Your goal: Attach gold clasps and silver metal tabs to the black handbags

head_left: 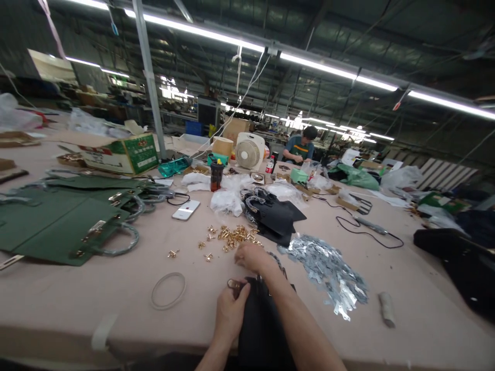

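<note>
My left hand (229,309) is closed in a pinch on a small gold metal fitting (233,283) at the top edge of a black leather piece (260,322) lying at the table's near edge. My right hand (251,257) lies knuckles up just behind it, fingers curled near a scatter of small gold fittings (231,237); what it holds, if anything, is hidden. A heap of silver metal plates (327,265) lies to the right of my right forearm.
Green leather bag panels with handles (65,219) cover the left of the table (116,288). A ring (168,290), a phone (186,209), black leather pieces (273,214), a fan (249,151), boxes and plastic bags lie about. A person (299,147) sits at the far end.
</note>
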`<action>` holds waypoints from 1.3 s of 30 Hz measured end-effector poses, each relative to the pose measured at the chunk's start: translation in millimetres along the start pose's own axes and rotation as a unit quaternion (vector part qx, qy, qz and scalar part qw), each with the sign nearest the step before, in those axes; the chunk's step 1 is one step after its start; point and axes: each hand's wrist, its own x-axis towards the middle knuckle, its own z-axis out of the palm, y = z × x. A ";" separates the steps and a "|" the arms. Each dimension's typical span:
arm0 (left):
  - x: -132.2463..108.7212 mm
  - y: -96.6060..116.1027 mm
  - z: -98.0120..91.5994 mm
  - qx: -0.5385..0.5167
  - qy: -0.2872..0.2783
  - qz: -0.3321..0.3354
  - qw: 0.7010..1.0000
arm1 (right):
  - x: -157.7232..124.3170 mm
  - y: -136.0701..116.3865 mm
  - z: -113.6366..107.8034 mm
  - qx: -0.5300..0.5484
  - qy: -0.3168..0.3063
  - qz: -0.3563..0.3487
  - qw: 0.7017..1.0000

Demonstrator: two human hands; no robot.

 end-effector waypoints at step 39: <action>8.3 10.4 25.0 -0.470 -0.005 -0.066 0.880 | -126.7 -54.1 37.7 0.344 0.333 0.130 0.868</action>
